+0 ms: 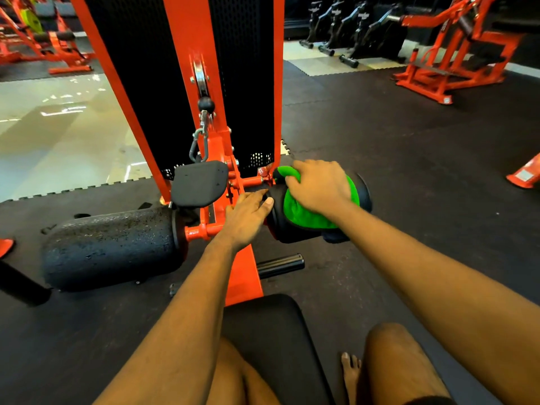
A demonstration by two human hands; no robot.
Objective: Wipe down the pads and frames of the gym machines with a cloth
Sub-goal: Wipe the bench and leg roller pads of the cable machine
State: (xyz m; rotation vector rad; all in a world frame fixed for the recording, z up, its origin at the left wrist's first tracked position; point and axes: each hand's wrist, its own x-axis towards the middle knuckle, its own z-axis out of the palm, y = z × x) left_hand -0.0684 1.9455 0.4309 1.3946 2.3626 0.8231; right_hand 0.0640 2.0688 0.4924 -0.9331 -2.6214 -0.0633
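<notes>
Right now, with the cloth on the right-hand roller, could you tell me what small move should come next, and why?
Probably slide the right hand and green cloth down round the roller pad: the cloth covers only its top, and the left hand rests at its inner end.

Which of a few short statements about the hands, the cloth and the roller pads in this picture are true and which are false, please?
1. The right hand holds a green cloth against the right roller pad. True.
2. The left hand holds the cloth too. False: it holds no cloth and rests at that pad's inner end.
3. The left roller pad has no cloth on it. True.
4. The machine's frame is painted blue. False: it is orange-red.
</notes>
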